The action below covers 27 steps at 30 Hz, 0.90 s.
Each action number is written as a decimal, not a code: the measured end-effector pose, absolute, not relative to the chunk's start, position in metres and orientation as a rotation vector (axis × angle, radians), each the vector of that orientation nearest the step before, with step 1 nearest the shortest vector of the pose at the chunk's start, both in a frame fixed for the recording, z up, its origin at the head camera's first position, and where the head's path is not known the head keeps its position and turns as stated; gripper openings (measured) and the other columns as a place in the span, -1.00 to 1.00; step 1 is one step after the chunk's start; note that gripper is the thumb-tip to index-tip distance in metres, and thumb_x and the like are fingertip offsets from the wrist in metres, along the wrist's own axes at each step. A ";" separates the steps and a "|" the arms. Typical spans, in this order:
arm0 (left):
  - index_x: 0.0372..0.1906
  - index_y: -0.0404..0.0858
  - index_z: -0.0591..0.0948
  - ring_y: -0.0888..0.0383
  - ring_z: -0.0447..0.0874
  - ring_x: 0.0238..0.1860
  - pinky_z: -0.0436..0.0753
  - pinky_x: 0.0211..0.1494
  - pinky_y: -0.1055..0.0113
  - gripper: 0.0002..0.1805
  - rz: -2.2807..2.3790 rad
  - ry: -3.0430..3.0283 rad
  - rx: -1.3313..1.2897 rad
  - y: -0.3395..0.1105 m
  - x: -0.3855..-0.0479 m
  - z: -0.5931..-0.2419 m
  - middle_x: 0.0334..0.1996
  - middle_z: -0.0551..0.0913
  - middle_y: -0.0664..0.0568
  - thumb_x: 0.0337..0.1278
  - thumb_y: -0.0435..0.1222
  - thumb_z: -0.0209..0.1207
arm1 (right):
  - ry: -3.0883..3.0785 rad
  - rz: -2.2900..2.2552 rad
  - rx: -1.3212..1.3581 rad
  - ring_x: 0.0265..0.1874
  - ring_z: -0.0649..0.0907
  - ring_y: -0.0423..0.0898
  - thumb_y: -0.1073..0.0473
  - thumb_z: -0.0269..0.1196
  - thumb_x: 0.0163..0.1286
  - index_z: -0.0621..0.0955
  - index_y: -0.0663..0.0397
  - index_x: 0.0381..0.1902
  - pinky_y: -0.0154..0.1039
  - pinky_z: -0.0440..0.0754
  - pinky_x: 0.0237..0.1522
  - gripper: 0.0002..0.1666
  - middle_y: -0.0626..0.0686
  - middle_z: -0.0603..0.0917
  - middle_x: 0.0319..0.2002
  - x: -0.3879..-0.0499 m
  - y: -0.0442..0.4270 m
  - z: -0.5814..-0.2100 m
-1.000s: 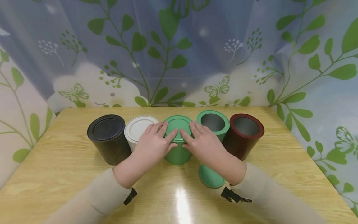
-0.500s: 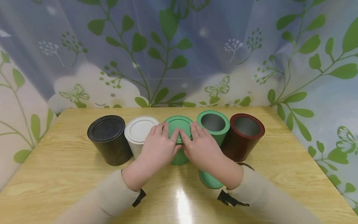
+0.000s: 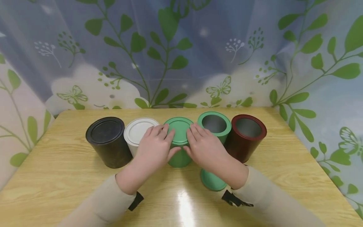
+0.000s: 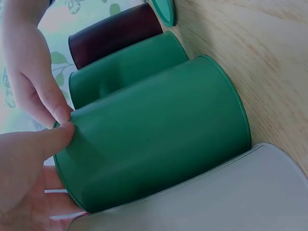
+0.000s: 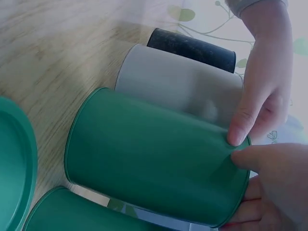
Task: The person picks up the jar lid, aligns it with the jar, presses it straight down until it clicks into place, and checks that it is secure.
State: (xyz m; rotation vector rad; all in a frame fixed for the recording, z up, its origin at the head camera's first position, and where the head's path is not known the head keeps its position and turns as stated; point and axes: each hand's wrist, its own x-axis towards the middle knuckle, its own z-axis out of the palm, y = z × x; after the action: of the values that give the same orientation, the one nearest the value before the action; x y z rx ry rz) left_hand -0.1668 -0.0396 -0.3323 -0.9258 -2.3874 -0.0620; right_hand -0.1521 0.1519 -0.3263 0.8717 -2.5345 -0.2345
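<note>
A green can (image 3: 179, 159) with its lid (image 3: 181, 129) on stands upright in the middle of a row. My left hand (image 3: 154, 145) lies over the left edge of this lid, fingers fairly straight. From the other side, my right hand (image 3: 208, 146) touches the right part of the lid in the same way. Both wrist views show the thumbs pressed to the side of the green can (image 4: 154, 130) just below its rim, almost meeting. Parts of the fingers are hidden behind the rim there. Beside my right forearm a loose green lid (image 3: 211, 181) lies on the table, partly covered.
Left of the covered green can stand a white can (image 3: 137, 130) and a black can (image 3: 110, 153), both lidded. On the right are a lidless green can (image 3: 214, 123) and a lidless dark red can (image 3: 241, 149). A patterned curtain (image 3: 181, 91) hangs behind the wooden table (image 3: 59, 151).
The hands have shifted slightly on the lid. Their index fingers, nearly together half a second ago, are now farther apart toward the lid's two sides. The cans stay in place.
</note>
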 end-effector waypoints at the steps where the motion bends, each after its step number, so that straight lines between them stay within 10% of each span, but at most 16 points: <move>1: 0.00 -0.34 0.63 -0.12 0.51 0.03 0.44 0.07 0.03 -0.39 -0.061 -2.394 -0.927 -0.041 -0.167 -0.332 -0.01 0.60 -0.24 0.03 0.09 0.24 | -2.556 -0.224 0.868 0.14 0.50 0.10 -0.07 0.24 0.28 0.51 0.39 0.10 -0.04 0.54 0.02 -0.34 0.29 0.53 0.10 -0.152 0.152 -0.325; 27: 0.25 -0.25 0.46 -0.07 0.37 0.23 0.26 0.24 -0.15 -0.34 -0.209 -2.628 -0.954 -0.061 -0.172 -0.328 0.25 0.41 -0.08 0.12 0.04 0.20 | -2.696 -0.018 0.961 0.36 0.20 0.02 -0.03 0.21 0.33 0.27 0.19 0.36 0.19 0.14 0.27 -0.24 0.16 0.22 0.37 -0.149 0.176 -0.331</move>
State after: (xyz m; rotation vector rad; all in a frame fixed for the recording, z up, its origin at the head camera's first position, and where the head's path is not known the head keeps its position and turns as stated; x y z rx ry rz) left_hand -0.1719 -0.0611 -0.3276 -0.9543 -2.6282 -0.2093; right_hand -0.1491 0.1764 -0.3307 0.9608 -2.6962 -0.0177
